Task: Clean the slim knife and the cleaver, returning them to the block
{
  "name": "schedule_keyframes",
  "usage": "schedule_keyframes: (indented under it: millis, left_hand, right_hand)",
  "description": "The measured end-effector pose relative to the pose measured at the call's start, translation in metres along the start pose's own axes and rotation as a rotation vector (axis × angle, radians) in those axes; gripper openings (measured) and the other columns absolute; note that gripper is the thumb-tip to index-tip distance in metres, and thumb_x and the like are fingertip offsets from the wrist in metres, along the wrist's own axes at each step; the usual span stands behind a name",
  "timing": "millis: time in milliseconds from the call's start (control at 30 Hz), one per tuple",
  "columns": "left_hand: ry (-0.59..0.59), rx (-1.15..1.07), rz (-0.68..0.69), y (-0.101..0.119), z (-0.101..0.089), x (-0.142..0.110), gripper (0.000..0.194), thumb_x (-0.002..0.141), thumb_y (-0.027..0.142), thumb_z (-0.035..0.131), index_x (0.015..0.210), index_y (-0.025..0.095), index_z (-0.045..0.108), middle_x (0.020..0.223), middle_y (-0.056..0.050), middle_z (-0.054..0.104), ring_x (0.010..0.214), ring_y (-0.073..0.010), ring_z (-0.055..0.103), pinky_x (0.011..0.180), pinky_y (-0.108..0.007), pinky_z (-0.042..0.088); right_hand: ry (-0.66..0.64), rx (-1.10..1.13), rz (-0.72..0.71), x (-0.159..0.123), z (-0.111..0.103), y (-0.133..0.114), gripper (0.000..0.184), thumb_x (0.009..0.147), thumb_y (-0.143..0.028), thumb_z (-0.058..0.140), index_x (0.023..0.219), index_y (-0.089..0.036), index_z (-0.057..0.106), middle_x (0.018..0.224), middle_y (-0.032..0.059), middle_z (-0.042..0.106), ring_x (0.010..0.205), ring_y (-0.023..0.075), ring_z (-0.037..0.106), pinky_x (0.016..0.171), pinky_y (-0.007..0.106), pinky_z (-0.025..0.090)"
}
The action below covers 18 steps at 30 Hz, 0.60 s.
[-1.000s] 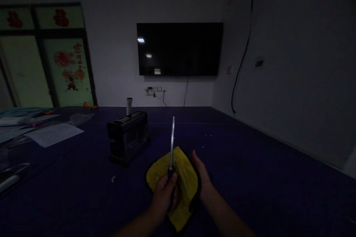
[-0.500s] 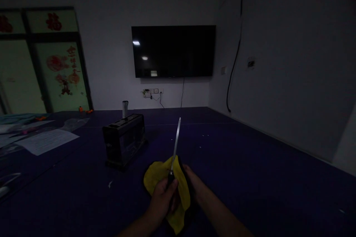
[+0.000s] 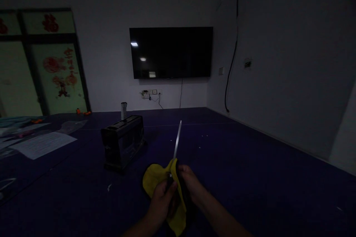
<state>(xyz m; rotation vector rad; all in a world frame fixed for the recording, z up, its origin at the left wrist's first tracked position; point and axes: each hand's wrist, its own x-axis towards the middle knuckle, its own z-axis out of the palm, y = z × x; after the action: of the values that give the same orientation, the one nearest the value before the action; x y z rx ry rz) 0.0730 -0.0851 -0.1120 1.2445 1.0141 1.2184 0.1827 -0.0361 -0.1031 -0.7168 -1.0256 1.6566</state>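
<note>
My left hand (image 3: 162,202) is closed round the dark handle of a knife (image 3: 177,141), whose thin silver blade points up and away from me. A yellow cloth (image 3: 155,181) hangs between my hands, low in the middle of the view. My right hand (image 3: 190,183) pinches the cloth's right side, folded in against the base of the blade. Both hands hover over a dark purple table (image 3: 250,177).
A black toaster (image 3: 122,142) stands on the table just left of and beyond my hands, a small metal cup (image 3: 124,110) behind it. Papers (image 3: 43,143) lie at the far left. A dark wall television (image 3: 171,52) and wall sockets (image 3: 150,92) are ahead.
My right hand has gone from open beside the cloth to closed on it, folding the cloth in toward the blade. The blade now leans slightly to the right.
</note>
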Motion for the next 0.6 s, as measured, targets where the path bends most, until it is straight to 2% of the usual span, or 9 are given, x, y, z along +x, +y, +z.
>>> schedule_keyframes:
  millis: [200, 467, 600]
  left_hand:
    - [0.017, 0.015, 0.026, 0.005, 0.0, 0.0, 0.054, 0.059, 0.071, 0.06, 0.063, 0.018, 0.05, 0.048, 0.006, 0.044, 0.042, -0.0077, 0.037, 0.042, -0.021, 0.028]
    - [0.013, -0.003, 0.001, 0.001, -0.001, 0.002, 0.055, 0.057, 0.071, 0.062, 0.066, 0.017, 0.052, 0.046, 0.006, 0.043, 0.043, -0.0085, 0.039, 0.043, -0.021, 0.029]
    - [-0.008, -0.044, -0.012, -0.001, -0.002, 0.004, 0.06, 0.053, 0.071, 0.064, 0.072, 0.015, 0.054, 0.05, 0.006, 0.047, 0.044, -0.0079, 0.041, 0.044, -0.021, 0.032]
  right_hand:
    - [0.07, -0.03, -0.054, -0.003, 0.011, -0.002, 0.023, 0.053, -0.032, 0.075, 0.062, -0.014, 0.065, 0.053, 0.0005, 0.063, 0.05, 0.0145, 0.058, 0.051, 0.023, 0.041]
    - [0.077, -0.049, -0.052, -0.007, 0.015, -0.006, 0.034, 0.051, -0.042, 0.077, 0.064, -0.014, 0.063, 0.054, 0.0007, 0.062, 0.052, 0.0155, 0.058, 0.054, 0.025, 0.042]
    - [0.033, -0.069, -0.042, -0.009, 0.016, -0.005, 0.04, 0.054, -0.05, 0.074, 0.071, -0.015, 0.063, 0.063, 0.0012, 0.065, 0.057, 0.0156, 0.06, 0.059, 0.026, 0.045]
